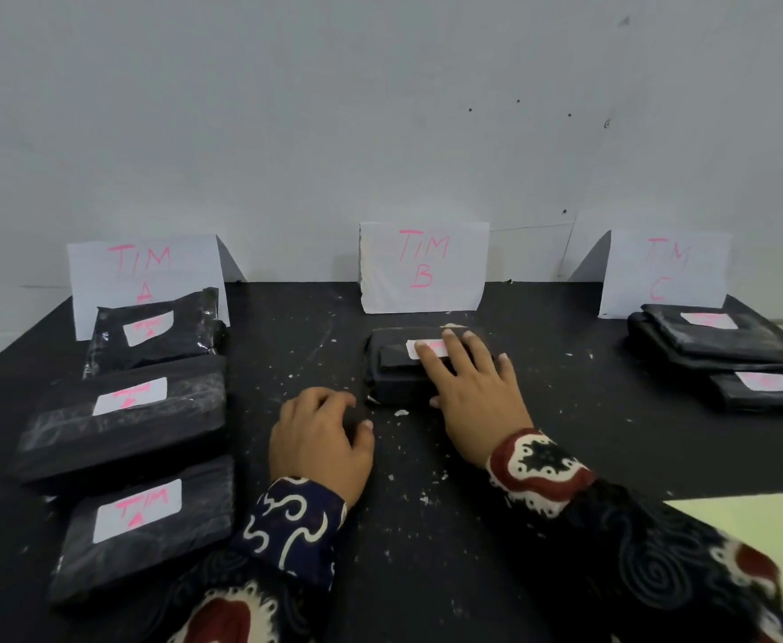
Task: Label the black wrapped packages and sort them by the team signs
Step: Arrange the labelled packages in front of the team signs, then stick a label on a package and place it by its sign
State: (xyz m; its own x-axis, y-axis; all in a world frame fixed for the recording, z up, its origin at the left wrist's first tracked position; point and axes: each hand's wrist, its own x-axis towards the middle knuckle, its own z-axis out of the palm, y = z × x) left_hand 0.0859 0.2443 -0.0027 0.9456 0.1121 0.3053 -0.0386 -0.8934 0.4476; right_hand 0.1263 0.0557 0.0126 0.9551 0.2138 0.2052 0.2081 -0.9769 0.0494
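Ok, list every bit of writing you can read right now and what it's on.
"TIM A": left white paper sign, its A half hidden.
"TIM B": middle white paper sign.
"TIM C": right white paper sign, faint.
"TIM A": white label on the nearest left black wrapped package.
Other package labels: pink writing, blurred or covered, unreadable.

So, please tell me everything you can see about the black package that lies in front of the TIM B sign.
The black package is a flat rectangular parcel wrapped in dull black plastic, with a folded flap on top. It lies flat on the black table, just in front of the TIM B sign. A white label with pink writing is on its top, partly covered. The right hand rests on it, fingers straight over the label. The left hand is beside it, apart.
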